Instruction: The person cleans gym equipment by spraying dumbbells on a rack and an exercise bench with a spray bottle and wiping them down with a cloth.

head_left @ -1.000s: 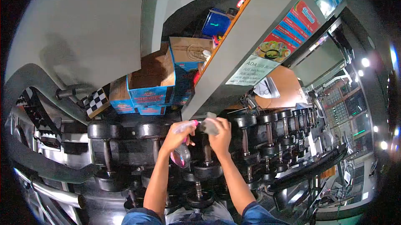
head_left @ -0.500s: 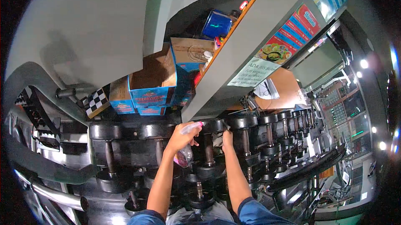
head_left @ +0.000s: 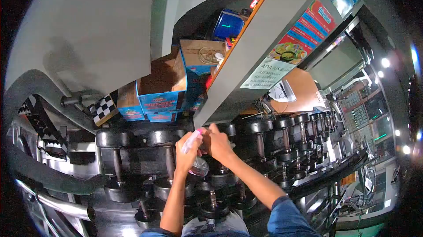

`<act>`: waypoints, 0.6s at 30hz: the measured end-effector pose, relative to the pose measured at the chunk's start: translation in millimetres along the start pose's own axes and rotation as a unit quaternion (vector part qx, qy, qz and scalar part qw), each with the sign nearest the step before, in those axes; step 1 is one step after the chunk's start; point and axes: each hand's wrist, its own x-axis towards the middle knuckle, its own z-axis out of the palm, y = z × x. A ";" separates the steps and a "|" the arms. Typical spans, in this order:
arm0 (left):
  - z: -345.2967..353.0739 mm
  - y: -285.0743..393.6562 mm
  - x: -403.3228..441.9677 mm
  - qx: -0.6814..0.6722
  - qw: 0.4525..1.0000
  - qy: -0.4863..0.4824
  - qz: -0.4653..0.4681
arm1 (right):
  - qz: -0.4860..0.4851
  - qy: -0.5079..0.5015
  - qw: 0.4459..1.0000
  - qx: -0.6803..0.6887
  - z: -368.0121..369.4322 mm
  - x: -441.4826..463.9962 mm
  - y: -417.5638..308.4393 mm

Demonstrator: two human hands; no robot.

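My left hand (head_left: 187, 151) is closed round a clear spray bottle (head_left: 199, 166) with a pink-and-white spray head, held tilted over the dumbbell rack. Right against it, my right hand (head_left: 217, 143) has its fingers curled beside the spray head. A pale cloth (head_left: 232, 145) shows in part at the right hand's edge; most of it is hidden. Beneath both hands are black dumbbells with metal handles, among them one dumbbell (head_left: 170, 162) left of the bottle and another dumbbell (head_left: 261, 144) to the right.
Blue cardboard boxes (head_left: 162, 100) stand beyond the rack, next to a grey counter (head_left: 238, 78) bearing food posters. A checkered board (head_left: 104, 109) leans at the left. Further dumbbells (head_left: 303, 131) run off to the right, and a steel tube (head_left: 66, 206) lies at lower left.
My right hand has moved left, from the dumbbell on the right over to the spray bottle and my left hand. My left hand keeps its hold on the bottle.
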 end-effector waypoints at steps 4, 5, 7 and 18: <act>-8.9 -8.3 -25.2 0.016 0.996 0.072 0.057 | -0.016 0.013 0.991 0.130 69.7 18.5 43.4; -9.7 -5.7 -25.5 0.021 0.995 0.074 0.058 | -0.056 0.030 0.989 0.136 80.8 24.3 49.8; -11.3 -2.4 -25.9 0.061 0.994 0.060 0.072 | -0.136 0.061 0.978 0.144 92.3 32.8 51.8; -0.9 -12.1 -22.1 0.055 0.995 0.072 0.036 | -0.109 -0.048 0.958 -0.260 -56.4 32.1 -28.4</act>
